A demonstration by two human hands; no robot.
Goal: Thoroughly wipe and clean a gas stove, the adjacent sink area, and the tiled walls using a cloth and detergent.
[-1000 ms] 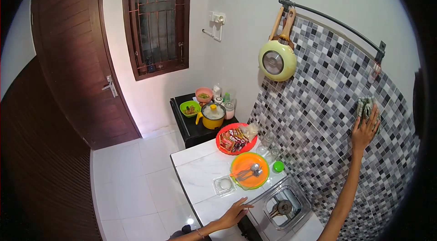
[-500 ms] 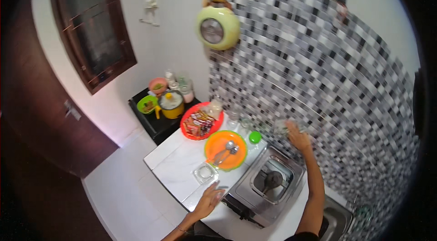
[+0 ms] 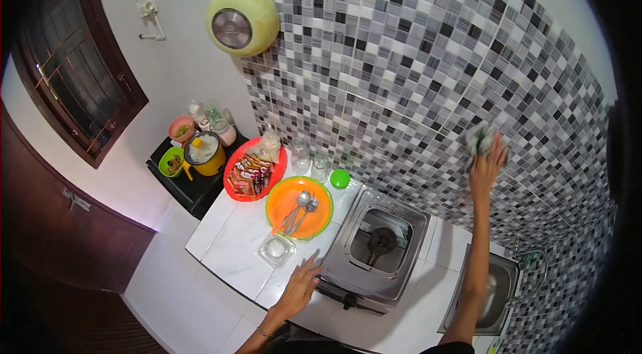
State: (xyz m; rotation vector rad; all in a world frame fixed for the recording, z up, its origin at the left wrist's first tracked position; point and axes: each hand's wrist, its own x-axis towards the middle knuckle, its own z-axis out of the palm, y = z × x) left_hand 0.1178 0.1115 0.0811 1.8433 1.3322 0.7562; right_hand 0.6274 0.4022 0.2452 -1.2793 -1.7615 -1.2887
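Note:
My right hand presses a crumpled grey-white cloth against the mosaic-tiled wall, above and right of the stove. The cloth is slightly blurred and partly hidden by my fingers. My left hand is open, fingers spread, at the front of the white-tiled counter, close to the stove's left front corner. The silver single-burner stove has a dark burner in its recessed middle. Just beyond my left hand is a square clear glass dish.
An orange plate with a green rim holds spoons and forks. Behind it are a red tray of sachets, glass jars and a green lid. A steel sink lies right; a green pan hangs at the upper left.
My right hand has slid the cloth up and to the right along the tiles. The view has swung right, bringing more of the sink in. My left hand stays beside the stove.

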